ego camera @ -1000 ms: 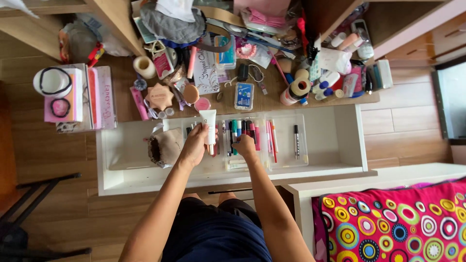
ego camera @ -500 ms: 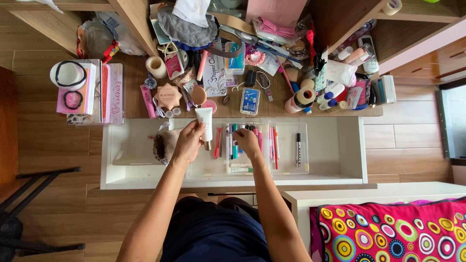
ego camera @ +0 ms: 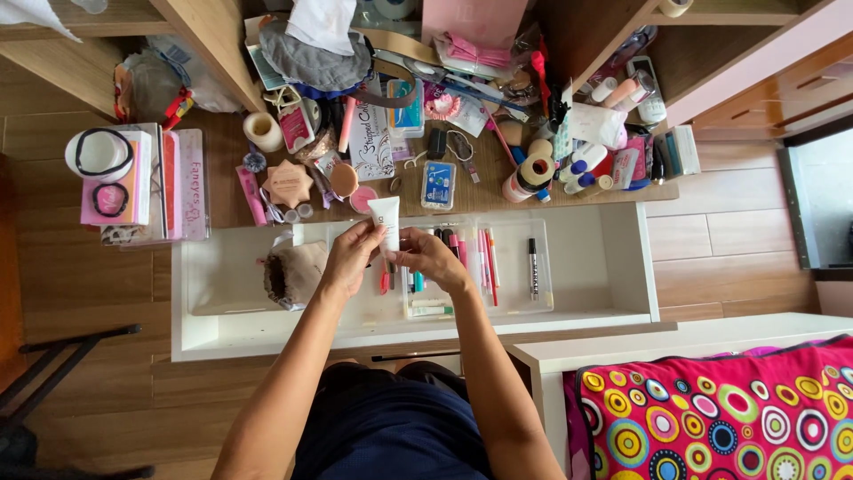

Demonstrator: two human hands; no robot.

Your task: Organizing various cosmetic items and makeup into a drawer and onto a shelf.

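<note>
Nearest, a bright circle-patterned cloth point(ego camera: 711, 409) is seen at lower right, clear of the work.

Risk first: the white tube point(ego camera: 386, 222) is held upright over the open white drawer point(ego camera: 586, 267), pinched from both sides rather than gripped around. If either pinch is loosened, the tube is likely to be dropped into the clear organizer tray point(ego camera: 515, 267) and the pens point(ego camera: 484, 258) there knocked out of line. If the tube is squeezed hard near its lower end, contents could be pushed out; whether a cap is on cannot be told, since that end is hidden by fingers.

Left hand point(ego camera: 348, 260): partly closed, fingers curled, the tube's left edge is held between thumb and fingertips. Right hand point(ego camera: 431, 258): also partly closed, fingertips brought against the tube's lower right side; a full grip is not shown, only touch or light pinch.

The tube sits between the two hands, above the tray's left compartment, near the drawer's back edge. A small drawstring pouch point(ego camera: 291, 271) lies just left of the left hand. A black marker point(ego camera: 532, 258) lies apart in the right compartment.

Farthest, the wooden desktop point(ego camera: 222, 191) is crowded with cosmetics and clutter.
</note>
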